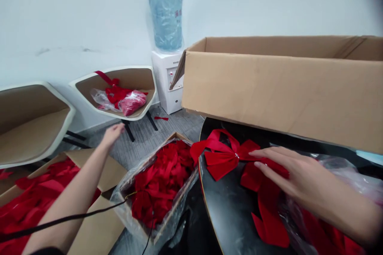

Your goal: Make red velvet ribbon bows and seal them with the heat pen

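My right hand (287,171) lies flat with fingers stretched out on a red ribbon bow (227,155) at the edge of a round black table (230,211). More red ribbon pieces (269,219) spill from a clear plastic bag (338,167) under my right forearm. My left hand (113,133) reaches out to the left over the floor, fingers loosely bent, holding nothing I can see. Below it stands a plastic-lined cardboard box of red bows (161,183).
A large open cardboard box (278,91) sits on the table's far side. Another box with red ribbon (36,199) lies at lower left. Two beige chairs (32,123) stand by the wall, one holding bagged red ribbon (125,99). A water dispenser (166,48) stands behind. A black cable (74,217) crosses my left arm.
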The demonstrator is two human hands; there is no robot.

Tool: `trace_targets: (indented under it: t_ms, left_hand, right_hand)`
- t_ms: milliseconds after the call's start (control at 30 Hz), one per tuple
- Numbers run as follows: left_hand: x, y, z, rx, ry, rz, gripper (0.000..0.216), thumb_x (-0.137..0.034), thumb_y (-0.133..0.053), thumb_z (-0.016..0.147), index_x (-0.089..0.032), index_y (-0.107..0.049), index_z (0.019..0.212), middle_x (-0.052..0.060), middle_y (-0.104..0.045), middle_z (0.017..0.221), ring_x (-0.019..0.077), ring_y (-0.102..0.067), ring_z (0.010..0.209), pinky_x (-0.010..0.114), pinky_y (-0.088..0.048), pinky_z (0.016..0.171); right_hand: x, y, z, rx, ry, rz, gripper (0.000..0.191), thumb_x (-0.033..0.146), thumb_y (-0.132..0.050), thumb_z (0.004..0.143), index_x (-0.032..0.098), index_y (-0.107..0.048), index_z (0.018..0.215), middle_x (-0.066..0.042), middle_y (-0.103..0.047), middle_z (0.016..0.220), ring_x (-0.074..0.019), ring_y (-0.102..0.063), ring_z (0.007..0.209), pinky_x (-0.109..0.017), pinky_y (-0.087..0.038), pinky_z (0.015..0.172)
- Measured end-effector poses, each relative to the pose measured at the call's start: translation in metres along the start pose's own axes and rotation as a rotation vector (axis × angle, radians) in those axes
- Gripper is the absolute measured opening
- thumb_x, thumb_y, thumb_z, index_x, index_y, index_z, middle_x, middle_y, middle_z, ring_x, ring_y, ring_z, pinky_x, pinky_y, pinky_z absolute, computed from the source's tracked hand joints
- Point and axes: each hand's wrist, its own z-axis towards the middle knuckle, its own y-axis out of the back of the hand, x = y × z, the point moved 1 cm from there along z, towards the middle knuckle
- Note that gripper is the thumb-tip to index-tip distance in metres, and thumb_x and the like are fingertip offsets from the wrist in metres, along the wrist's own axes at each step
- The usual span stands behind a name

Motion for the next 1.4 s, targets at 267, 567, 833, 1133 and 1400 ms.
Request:
trace_targets:
  t_ms: [267, 567, 833, 1133, 1400]
  left_hand:
    - [0.007, -0.075, -0.101, 0.288, -0.130, -0.233, 0.042, -0.050, -0.061, 0.097, -0.011, -0.067, 0.114, 0.011, -0.074, 0.102, 0.0238, -0.073, 0.091, 0.043, -0.059, 0.090]
    - [-0.114, -0.127, -0.172, 0.708, -0.748, -0.140, 0.042, -0.041, -0.072, 0.091, -0.030, -0.071, 0.132, 0.005, -0.066, 0.144, 0.0282, -0.052, 0.142, 0.048, -0.022, 0.129]
    - [-0.195, -0.178, -0.204, 1.106, -0.641, -0.428, 0.067, -0.053, -0.064, 0.096, -0.022, -0.048, 0.153, 0.017, -0.059, 0.150, 0.0306, -0.058, 0.137, 0.050, -0.046, 0.115]
    - [-0.243, -0.204, -0.250, 1.226, -0.554, -0.353, 0.025, -0.035, -0.081, 0.082, -0.014, -0.078, 0.096, 0.009, -0.079, 0.095, 0.0250, -0.075, 0.088, 0.040, -0.059, 0.083]
    - [-0.262, -0.171, -0.246, 0.784, -1.167, -0.133, 0.021, -0.027, -0.070, 0.087, -0.032, -0.086, 0.099, 0.003, -0.066, 0.073, 0.0167, -0.058, 0.062, 0.029, -0.051, 0.062]
  right_hand:
    - [-0.018, -0.026, -0.020, 0.098, -0.011, -0.090, 0.039, 0.010, -0.047, 0.089, 0.022, -0.072, 0.116, -0.011, -0.075, 0.115, -0.0259, -0.077, 0.093, -0.041, -0.065, 0.080]
    - [0.007, 0.054, -0.023, -0.181, -0.134, 0.010, 0.024, 0.022, -0.046, 0.093, 0.021, -0.070, 0.095, -0.009, -0.072, 0.096, -0.0219, -0.070, 0.079, -0.037, -0.056, 0.073]
    - [-0.002, 0.061, -0.031, -0.465, -0.469, 0.932, 0.019, 0.020, -0.052, 0.086, 0.020, -0.066, 0.099, -0.005, -0.074, 0.093, -0.0196, -0.071, 0.083, -0.034, -0.059, 0.075]
    - [0.025, 0.076, -0.104, -0.228, -0.447, 1.015, 0.024, 0.030, -0.061, 0.094, 0.021, -0.067, 0.115, -0.006, -0.074, 0.102, -0.0176, -0.072, 0.083, -0.032, -0.061, 0.076]
    - [-0.020, 0.082, -0.168, -0.011, -0.514, 0.397, 0.021, 0.036, -0.058, 0.100, 0.023, -0.072, 0.110, -0.002, -0.076, 0.084, -0.0160, -0.071, 0.066, -0.027, -0.057, 0.060]
